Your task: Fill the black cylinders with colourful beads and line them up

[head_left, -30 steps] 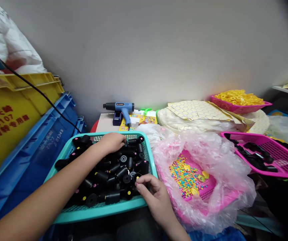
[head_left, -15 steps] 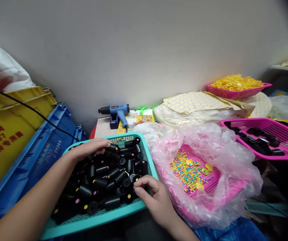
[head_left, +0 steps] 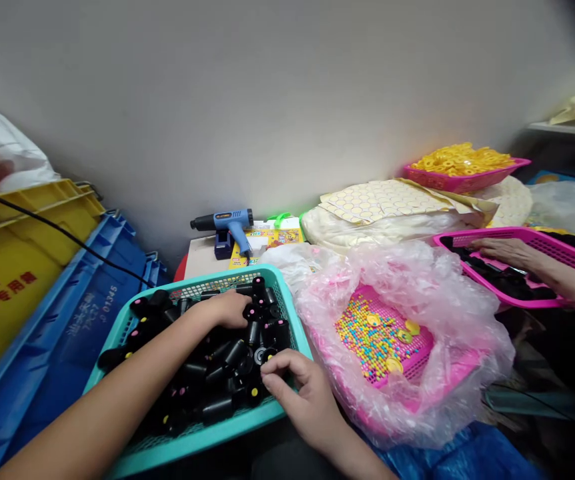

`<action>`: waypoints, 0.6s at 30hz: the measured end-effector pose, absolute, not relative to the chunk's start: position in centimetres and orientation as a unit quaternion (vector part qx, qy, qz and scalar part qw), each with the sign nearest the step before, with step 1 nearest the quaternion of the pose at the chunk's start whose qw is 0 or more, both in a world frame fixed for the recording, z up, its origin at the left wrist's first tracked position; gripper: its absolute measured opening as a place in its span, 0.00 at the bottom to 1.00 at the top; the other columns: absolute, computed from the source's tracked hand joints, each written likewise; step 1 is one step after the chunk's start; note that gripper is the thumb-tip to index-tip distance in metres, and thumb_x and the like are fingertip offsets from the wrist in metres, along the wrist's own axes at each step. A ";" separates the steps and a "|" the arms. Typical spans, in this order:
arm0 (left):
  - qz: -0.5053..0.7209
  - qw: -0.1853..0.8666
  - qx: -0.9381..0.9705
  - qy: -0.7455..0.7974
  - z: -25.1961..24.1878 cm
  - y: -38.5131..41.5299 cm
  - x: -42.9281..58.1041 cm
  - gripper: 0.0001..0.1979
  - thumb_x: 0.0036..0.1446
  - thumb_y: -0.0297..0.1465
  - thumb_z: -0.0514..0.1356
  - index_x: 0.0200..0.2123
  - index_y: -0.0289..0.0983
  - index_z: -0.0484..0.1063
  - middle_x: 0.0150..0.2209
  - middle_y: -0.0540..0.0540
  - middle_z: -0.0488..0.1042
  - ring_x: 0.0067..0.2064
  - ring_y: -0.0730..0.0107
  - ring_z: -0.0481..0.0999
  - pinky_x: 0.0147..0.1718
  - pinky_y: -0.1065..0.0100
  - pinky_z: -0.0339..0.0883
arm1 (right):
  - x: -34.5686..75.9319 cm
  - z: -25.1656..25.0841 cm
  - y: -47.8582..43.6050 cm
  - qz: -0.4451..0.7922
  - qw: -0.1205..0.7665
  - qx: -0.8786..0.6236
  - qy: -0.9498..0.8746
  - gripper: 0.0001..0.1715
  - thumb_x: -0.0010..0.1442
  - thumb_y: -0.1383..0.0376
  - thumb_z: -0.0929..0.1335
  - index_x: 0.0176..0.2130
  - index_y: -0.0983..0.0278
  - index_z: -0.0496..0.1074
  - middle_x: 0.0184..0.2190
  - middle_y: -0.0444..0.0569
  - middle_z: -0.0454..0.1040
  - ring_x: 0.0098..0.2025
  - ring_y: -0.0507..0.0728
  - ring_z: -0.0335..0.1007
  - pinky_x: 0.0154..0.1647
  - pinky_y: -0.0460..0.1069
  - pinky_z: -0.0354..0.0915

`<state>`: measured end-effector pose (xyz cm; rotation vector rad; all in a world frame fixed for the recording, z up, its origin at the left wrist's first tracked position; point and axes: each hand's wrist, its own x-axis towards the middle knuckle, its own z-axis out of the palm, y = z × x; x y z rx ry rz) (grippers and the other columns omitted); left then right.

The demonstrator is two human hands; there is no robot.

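Observation:
A turquoise basket [head_left: 295,320] in front of me holds many black plastic cylinders [head_left: 217,407], some with yellow or pink dots on their ends. My left hand [head_left: 227,310] reaches down among them toward the far side; its fingertips are hidden behind the hand and the parts. At the basket's near right corner, my right hand [head_left: 302,393] has thumb and forefinger brought together in a pinch. Next to those fingertips lies a black piece with a yellow dot; whatever the pinch holds is too small or hidden to make out.
Right of the basket, a plastic-lined pink basket [head_left: 420,363] contains small coloured beads and yellow pieces. A co-worker's hand [head_left: 512,257] is in another pink basket [head_left: 505,233] of black parts. Behind sits a blue heat gun [head_left: 237,223]; blue and yellow crates [head_left: 57,320] stand left.
My left hand has moved right and deeper among the cylinders. The right hand stays at the basket's corner. A co-worker's hand has come into the right-hand pink basket. The view has shifted slightly.

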<state>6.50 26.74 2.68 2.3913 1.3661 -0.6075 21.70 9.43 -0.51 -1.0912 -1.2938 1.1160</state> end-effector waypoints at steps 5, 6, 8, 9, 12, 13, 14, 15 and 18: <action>-0.248 0.137 0.830 0.480 3.8 27.0 6.0 0.18 0.40 0.36 0.65 0.38 0.39 0.77 0.39 0.40 0.77 0.40 0.54 0.77 0.39 0.61 0.71 | 21.8 -0.6 9.5 0.467 0.533 -0.451 -0.543 0.04 0.56 0.66 0.69 0.32 0.62 0.77 0.29 0.46 0.76 0.33 0.53 0.72 0.37 0.47 0.67; -0.249 0.127 0.827 0.487 4.1 26.9 5.9 0.14 0.41 0.36 0.65 0.34 0.38 0.77 0.38 0.39 0.77 0.40 0.53 0.77 0.39 0.60 0.70 | 21.8 -0.6 9.5 0.468 0.534 -0.448 -0.543 0.04 0.56 0.67 0.69 0.32 0.63 0.77 0.29 0.46 0.76 0.33 0.53 0.72 0.37 0.47 0.67; -0.242 0.112 0.822 0.503 4.6 26.8 5.5 0.08 0.42 0.33 0.62 0.28 0.38 0.76 0.37 0.39 0.77 0.40 0.52 0.77 0.40 0.59 0.69 | 21.8 -0.6 9.5 0.474 0.535 -0.442 -0.542 0.04 0.56 0.67 0.69 0.33 0.62 0.77 0.29 0.46 0.76 0.33 0.53 0.72 0.36 0.47 0.67; -0.235 0.111 0.820 0.510 4.9 26.7 5.3 0.06 0.43 0.32 0.61 0.28 0.38 0.75 0.37 0.39 0.77 0.39 0.52 0.77 0.40 0.58 0.69 | 21.9 -0.6 9.6 0.475 0.535 -0.439 -0.543 0.04 0.56 0.67 0.69 0.33 0.62 0.77 0.29 0.45 0.76 0.33 0.53 0.72 0.36 0.47 0.67; -0.211 0.137 0.817 0.519 6.0 26.6 4.4 0.07 0.43 0.29 0.58 0.29 0.39 0.74 0.33 0.43 0.78 0.37 0.54 0.77 0.38 0.60 0.69 | 21.9 -0.6 9.5 0.477 0.536 -0.432 -0.546 0.04 0.57 0.67 0.69 0.33 0.62 0.76 0.29 0.45 0.75 0.32 0.53 0.72 0.36 0.46 0.66; -0.200 0.153 0.818 0.517 6.4 26.5 3.9 0.09 0.43 0.30 0.57 0.30 0.39 0.73 0.34 0.44 0.78 0.37 0.56 0.77 0.38 0.61 0.69 | 21.9 -0.6 9.5 0.478 0.538 -0.430 -0.546 0.04 0.57 0.67 0.69 0.33 0.62 0.76 0.29 0.45 0.75 0.32 0.53 0.72 0.36 0.46 0.66; -0.191 0.166 0.821 0.512 6.9 26.4 3.5 0.10 0.45 0.31 0.56 0.33 0.39 0.73 0.36 0.45 0.78 0.39 0.58 0.77 0.39 0.63 0.70 | 22.0 -0.6 9.5 0.479 0.539 -0.428 -0.545 0.04 0.57 0.67 0.69 0.33 0.62 0.76 0.29 0.45 0.75 0.32 0.53 0.72 0.36 0.46 0.66; -0.173 0.186 0.823 0.508 7.4 26.3 2.9 0.12 0.48 0.33 0.55 0.36 0.39 0.73 0.39 0.46 0.79 0.41 0.59 0.77 0.41 0.64 0.70 | 22.0 -0.7 9.4 0.480 0.541 -0.426 -0.544 0.04 0.57 0.67 0.69 0.33 0.63 0.76 0.29 0.45 0.75 0.33 0.53 0.72 0.36 0.46 0.66; -0.054 0.308 0.796 0.518 8.6 25.5 1.2 0.19 0.54 0.39 0.52 0.46 0.40 0.72 0.50 0.47 0.76 0.50 0.61 0.75 0.49 0.65 0.68 | 22.2 -0.7 9.4 0.482 0.541 -0.420 -0.547 0.04 0.57 0.67 0.68 0.33 0.63 0.76 0.30 0.45 0.76 0.33 0.52 0.72 0.37 0.46 0.66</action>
